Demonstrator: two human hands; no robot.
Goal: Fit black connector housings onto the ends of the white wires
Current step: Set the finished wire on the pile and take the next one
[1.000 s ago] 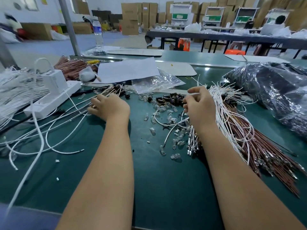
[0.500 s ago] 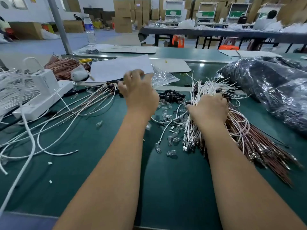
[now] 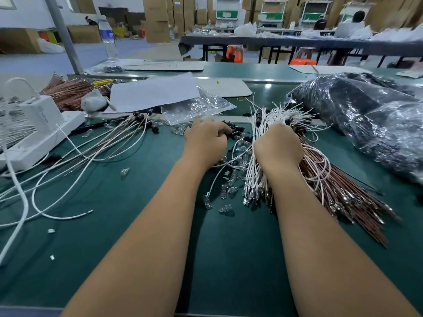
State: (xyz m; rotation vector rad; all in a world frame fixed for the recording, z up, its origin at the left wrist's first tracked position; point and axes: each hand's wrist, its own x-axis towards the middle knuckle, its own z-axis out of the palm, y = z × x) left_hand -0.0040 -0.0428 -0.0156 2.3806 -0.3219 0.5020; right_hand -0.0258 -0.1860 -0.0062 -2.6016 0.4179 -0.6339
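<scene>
Two hands: right hand (image 3: 278, 146) gripping one bundle of white wires (image 3: 253, 177), long axis near-to-far; left hand (image 3: 206, 143) curled among black connector housings (image 3: 235, 131), grip unclear.

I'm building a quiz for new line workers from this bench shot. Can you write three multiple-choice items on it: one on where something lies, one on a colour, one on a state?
1. Where does the pile of black connector housings lie?
A. Between the two hands, at the left hand's fingertips
B. On the white power strip
C. Inside the dark plastic bag

2. What colour is the table mat?
A. Red
B. Dark green
C. Yellow

3. What is the right hand doing?
A. Lying flat and open on the mat
B. Gripping a bundle of white wires
C. Holding a water bottle

Answers: 1 A, the housings sit just beyond the left hand. 2 B, bare mat shows dark green. 3 B, the fingers curl around the white wires.
</scene>
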